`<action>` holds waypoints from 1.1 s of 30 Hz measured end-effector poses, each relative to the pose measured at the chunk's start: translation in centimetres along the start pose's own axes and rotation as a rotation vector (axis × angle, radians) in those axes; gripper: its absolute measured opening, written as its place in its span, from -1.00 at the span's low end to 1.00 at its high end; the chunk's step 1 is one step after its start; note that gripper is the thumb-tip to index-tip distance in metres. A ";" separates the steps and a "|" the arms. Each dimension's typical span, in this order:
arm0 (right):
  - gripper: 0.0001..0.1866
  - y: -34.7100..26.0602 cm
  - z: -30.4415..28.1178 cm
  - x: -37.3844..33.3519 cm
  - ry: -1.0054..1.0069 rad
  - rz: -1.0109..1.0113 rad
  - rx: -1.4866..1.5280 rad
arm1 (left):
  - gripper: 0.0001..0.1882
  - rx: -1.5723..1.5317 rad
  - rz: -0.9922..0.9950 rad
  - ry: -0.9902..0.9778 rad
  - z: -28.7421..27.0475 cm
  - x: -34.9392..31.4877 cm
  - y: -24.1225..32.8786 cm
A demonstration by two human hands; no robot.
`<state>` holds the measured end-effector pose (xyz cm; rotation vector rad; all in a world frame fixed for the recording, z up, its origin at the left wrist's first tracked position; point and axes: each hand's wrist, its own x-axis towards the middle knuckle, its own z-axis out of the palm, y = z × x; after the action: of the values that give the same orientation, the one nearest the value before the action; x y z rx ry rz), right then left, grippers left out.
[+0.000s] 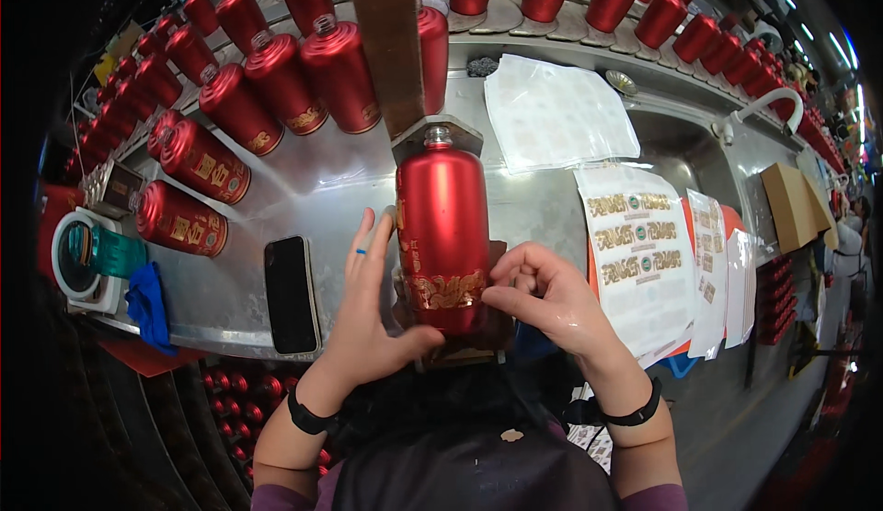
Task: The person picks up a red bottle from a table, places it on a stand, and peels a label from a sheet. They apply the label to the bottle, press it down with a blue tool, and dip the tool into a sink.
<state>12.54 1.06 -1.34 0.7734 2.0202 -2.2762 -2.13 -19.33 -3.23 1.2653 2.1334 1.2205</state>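
The red bottle (pixel 443 226) stood between one and two o'clock from the spread left hand (pixel 372 295), ten o'clock from the curled right hand (pixel 543 295), closure indeterminable.

1. Red btl (pixel 446 217) btwn L fingers (pixel 371 258) & R fingers (pixel 520 303): smooth, glossy, metallic-look coat.
2. Gold band (pixel 446 292) by R fingers: shiny, foil-like.
3. Bench (pixel 207 299) L of L fingers: metal, smooth, semi-glossy w/ blurry reflections.
4. Phone (pixel 290 295) nr L fingers: smooth, glossy screen.
5. Cloth (pixel 150 304) far L of L fingers: matt, creased fabric.
6. Decal sheet (pixel 639 299) R of R fingers: paper or film, can't tell; gold bits shiny.
7. Box (pixel 786 207) far R of R fingers: matt cardboard.
8. Post (pixel 391 42) beyond L fingers: matt, wood-look.
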 end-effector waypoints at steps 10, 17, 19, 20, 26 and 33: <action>-0.80 -0.6 0.3 0.4 -0.046 0.030 -0.058 | -0.05 -0.357 -0.160 0.108 2.2 1.1 1.0; -0.84 -0.9 0.5 0.3 -0.018 0.020 -0.055 | -0.09 -0.522 -0.228 0.119 2.5 1.6 1.4; -0.88 -1.2 0.6 0.3 -0.003 0.025 -0.066 | -0.10 -0.506 -0.208 0.112 2.5 1.5 1.5; -0.88 -1.2 0.6 0.4 -0.024 0.035 -0.041 | -0.12 -0.494 -0.189 0.108 2.5 1.4 1.5; -0.87 -2.2 1.0 -0.2 -0.063 0.014 -0.036 | -0.17 -0.650 -0.224 0.121 2.2 1.2 1.5; -0.87 -3.5 1.6 -0.8 -0.084 0.042 0.012 | -0.16 -0.603 -0.232 0.111 2.4 1.0 1.1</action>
<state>11.61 -0.06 2.27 0.7014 1.9379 -2.2604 -0.51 -17.09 -3.52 0.6838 1.7111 1.6783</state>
